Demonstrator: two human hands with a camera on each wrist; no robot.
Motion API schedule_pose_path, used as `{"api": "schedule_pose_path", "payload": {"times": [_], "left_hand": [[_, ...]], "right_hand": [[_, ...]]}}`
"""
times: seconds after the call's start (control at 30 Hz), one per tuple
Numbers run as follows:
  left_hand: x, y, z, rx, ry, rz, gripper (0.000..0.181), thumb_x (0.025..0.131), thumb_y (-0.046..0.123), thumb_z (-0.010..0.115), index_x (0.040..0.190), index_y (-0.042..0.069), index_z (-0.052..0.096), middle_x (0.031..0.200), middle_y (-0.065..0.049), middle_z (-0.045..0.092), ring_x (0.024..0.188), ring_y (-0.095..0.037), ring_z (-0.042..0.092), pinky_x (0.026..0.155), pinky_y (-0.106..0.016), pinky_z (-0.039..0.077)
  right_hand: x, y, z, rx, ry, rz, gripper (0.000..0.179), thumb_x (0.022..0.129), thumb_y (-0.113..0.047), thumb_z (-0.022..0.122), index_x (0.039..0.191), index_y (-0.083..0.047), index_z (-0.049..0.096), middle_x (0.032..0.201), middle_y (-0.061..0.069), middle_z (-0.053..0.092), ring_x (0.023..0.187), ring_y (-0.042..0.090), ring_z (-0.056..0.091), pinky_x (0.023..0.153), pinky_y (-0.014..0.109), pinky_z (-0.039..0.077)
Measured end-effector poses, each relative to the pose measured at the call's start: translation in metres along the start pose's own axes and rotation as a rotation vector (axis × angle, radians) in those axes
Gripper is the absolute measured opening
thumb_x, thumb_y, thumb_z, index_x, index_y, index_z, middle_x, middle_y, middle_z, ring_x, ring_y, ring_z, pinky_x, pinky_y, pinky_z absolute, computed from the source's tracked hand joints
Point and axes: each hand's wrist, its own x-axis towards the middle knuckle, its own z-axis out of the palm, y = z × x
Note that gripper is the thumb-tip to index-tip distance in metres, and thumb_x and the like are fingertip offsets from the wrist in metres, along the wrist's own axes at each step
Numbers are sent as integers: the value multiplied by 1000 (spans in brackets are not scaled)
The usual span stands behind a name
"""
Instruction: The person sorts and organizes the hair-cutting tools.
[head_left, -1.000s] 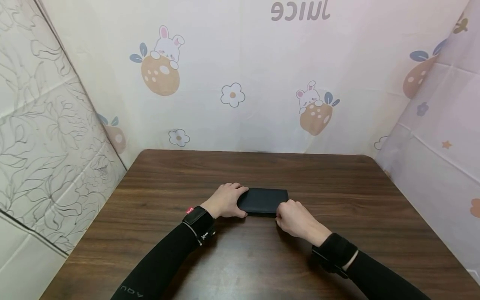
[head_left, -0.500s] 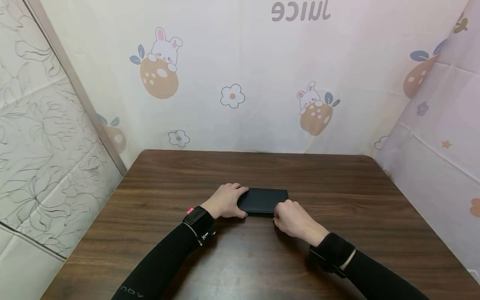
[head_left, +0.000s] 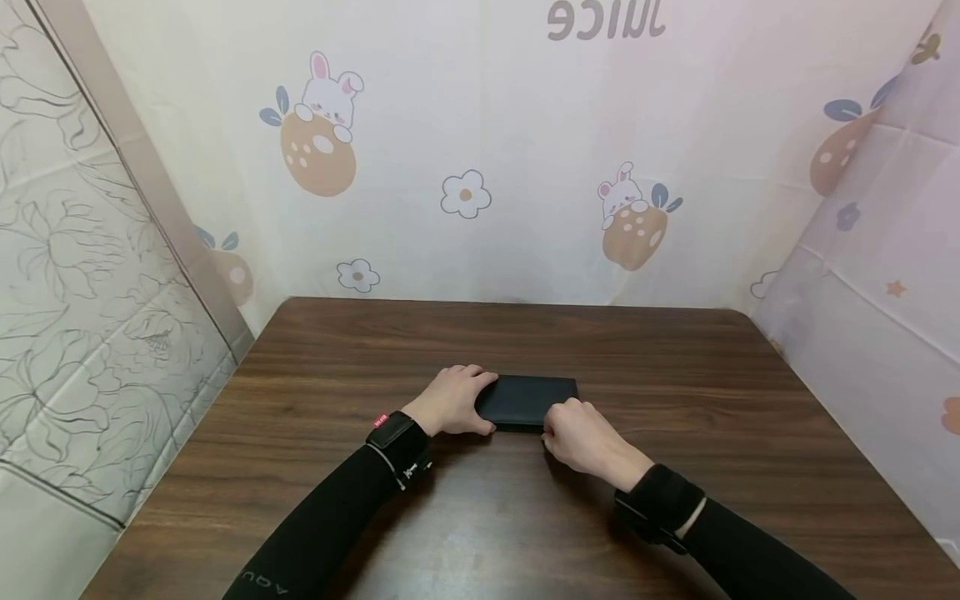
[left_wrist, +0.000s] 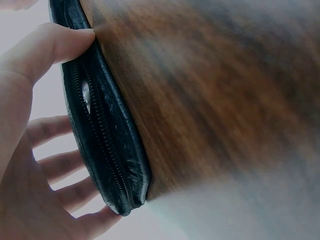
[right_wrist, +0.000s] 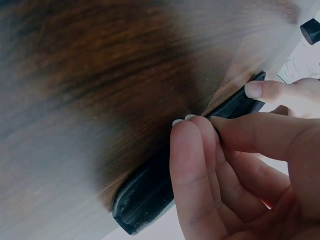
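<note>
A black zip wallet (head_left: 527,400) lies flat on the brown wooden table, its zipper along the edge nearest me. My left hand (head_left: 453,402) grips its left end, thumb on the near edge and fingers spread behind. In the left wrist view, the zipper teeth (left_wrist: 107,145) stand apart in two rows, with something whitish showing in the gap. My right hand (head_left: 585,437) is at the near edge, right of the middle, thumb and curled fingers pinching at the zipper (right_wrist: 150,192). The zipper pull is hidden by those fingertips.
The wood-grain table (head_left: 360,333) reaches back to a printed curtain (head_left: 480,100) with rabbits and flowers. Another curtain (head_left: 885,333) hangs along the right side, and a floral panel (head_left: 90,292) stands at the left.
My right hand has slid slightly left along the wallet's near edge. The left hand and the wallet have stayed in place.
</note>
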Motion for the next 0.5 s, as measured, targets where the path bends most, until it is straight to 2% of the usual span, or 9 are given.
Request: {"api": "schedule_pose_path", "payload": {"times": [0.5], "left_hand": [[-3, 11, 2, -3, 8, -28, 81, 83, 50, 79, 151, 17, 50, 146, -10, 53, 133, -32, 49, 112, -46, 38]], "right_hand": [[-4, -3, 1, 7, 10, -38, 26, 89, 0, 71, 67, -13, 69, 53, -9, 49, 42, 5, 44, 44, 22, 38]]}}
